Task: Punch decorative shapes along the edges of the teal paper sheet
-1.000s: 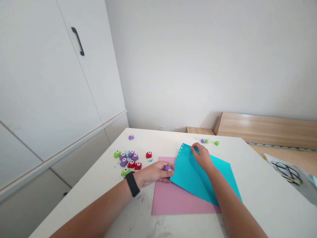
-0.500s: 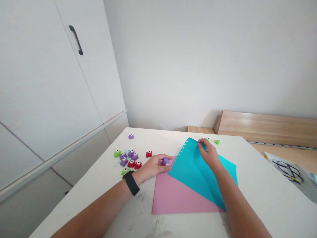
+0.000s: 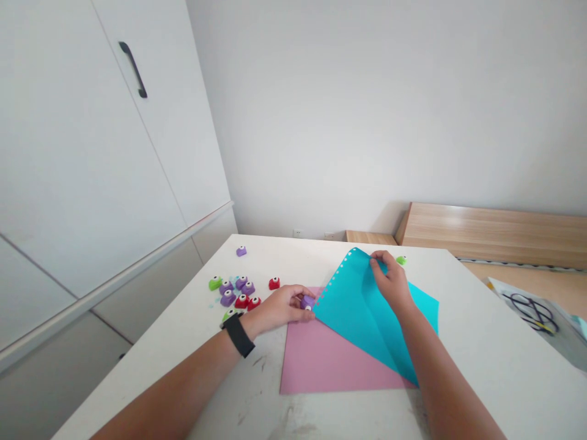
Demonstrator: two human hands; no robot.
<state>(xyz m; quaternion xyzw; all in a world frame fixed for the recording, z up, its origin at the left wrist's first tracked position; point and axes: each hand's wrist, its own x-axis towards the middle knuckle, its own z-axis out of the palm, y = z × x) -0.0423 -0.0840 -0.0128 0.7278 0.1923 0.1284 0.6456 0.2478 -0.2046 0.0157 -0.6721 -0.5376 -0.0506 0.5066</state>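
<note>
My left hand point(image 3: 279, 308) is shut on a small purple craft punch point(image 3: 307, 302), which sits on the perforated edge of a teal paper sheet point(image 3: 348, 311). My right hand point(image 3: 389, 281) pinches the sheet near its top corner, and the paper bows up beside that hand. The teal sheet lies tilted across a pink paper sheet point(image 3: 321, 360). A black wristband point(image 3: 237, 335) circles my left wrist.
Several purple, red and green craft punches point(image 3: 233, 293) and teal paper bits lie left of my left hand on the white table point(image 3: 481, 354). A green punch point(image 3: 401, 260) lies at the back. A wooden bed frame point(image 3: 495, 235) stands beyond the table.
The purple punch has moved along the teal sheet and now sits on its holed edge. My right hand has moved toward the sheet's top corner, and the view has tilted slightly.
</note>
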